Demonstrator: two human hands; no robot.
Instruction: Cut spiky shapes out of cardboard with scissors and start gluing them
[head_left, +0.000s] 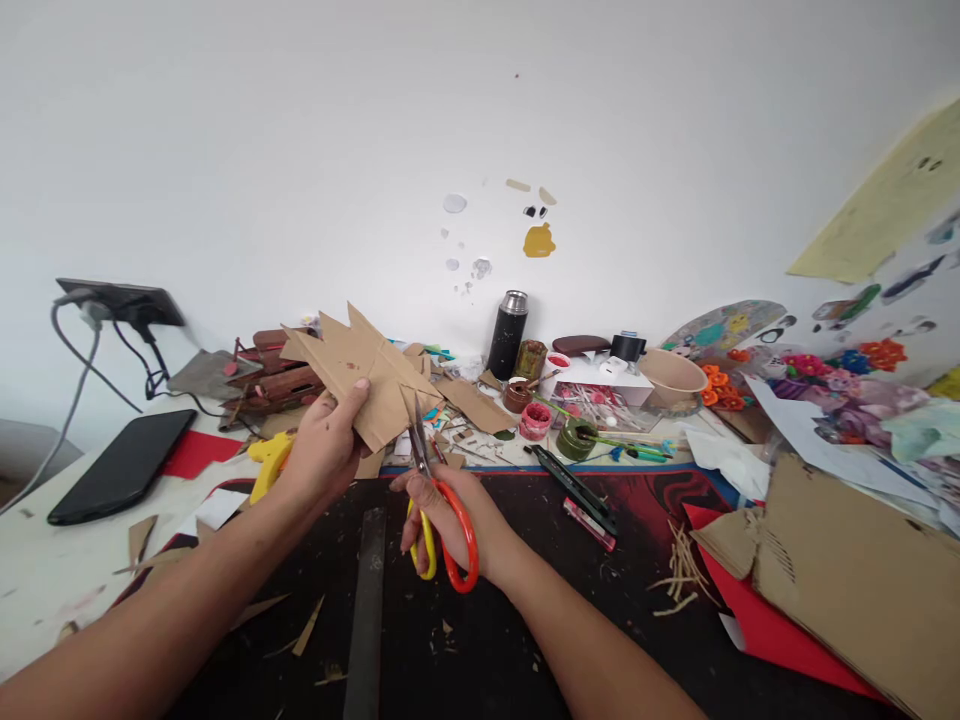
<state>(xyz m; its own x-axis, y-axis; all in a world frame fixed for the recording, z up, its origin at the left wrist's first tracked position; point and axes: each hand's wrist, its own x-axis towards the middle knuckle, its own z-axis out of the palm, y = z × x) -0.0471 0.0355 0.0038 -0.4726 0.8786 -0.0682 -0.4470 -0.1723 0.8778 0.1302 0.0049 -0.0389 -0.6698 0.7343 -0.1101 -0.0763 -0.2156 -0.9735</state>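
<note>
My left hand (324, 448) is closed on a jagged piece of brown cardboard (360, 372), holding it up above the dark mat (525, 620). My right hand (457, 515) grips scissors (439, 525) with one orange and one yellow handle loop. The blades point up and meet the lower right edge of the cardboard. Both forearms reach in from the bottom of the view.
A metal ruler (367, 610) lies on the mat below the hands. A yellow glue gun (268, 460) and a black phone (124, 465) sit left. Paint jars (535, 420), a black flask (508, 335), a bowl (671, 375), large cardboard (847, 570) and red paper (757, 620) crowd the right.
</note>
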